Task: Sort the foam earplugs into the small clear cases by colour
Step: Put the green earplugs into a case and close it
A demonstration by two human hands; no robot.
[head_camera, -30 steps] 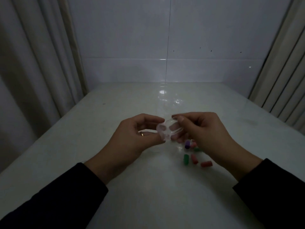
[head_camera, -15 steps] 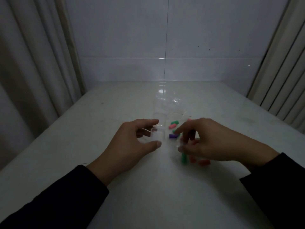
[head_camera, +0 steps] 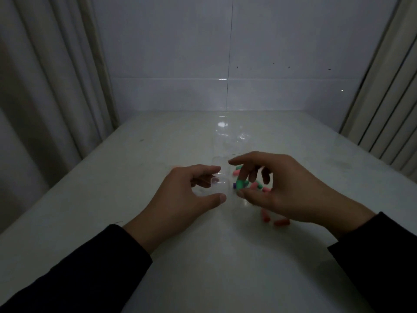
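My left hand (head_camera: 191,195) curls its thumb and fingers around a small clear case (head_camera: 217,186) that rests on the white table (head_camera: 225,267). Just right of the case, my right hand (head_camera: 277,188) pinches a green earplug (head_camera: 242,183) between thumb and fingertips, a little above the table. Behind those fingers lie several loose earplugs: a purple one (head_camera: 235,185), pink ones (head_camera: 254,185) and another green one. Two red earplugs (head_camera: 265,216) lie below my right palm. More clear cases (head_camera: 223,132) stand further back, hard to make out in the dim light.
A tiled wall (head_camera: 225,64) closes the table's far edge. Curtains (head_camera: 45,86) hang along the left side and more on the right (head_camera: 388,98). Bare table top stretches toward me between my dark sleeves.
My right hand let go of the case, dropped to the earplug pile and has lifted a green earplug. The left hand has set the case down on the table and still holds it.
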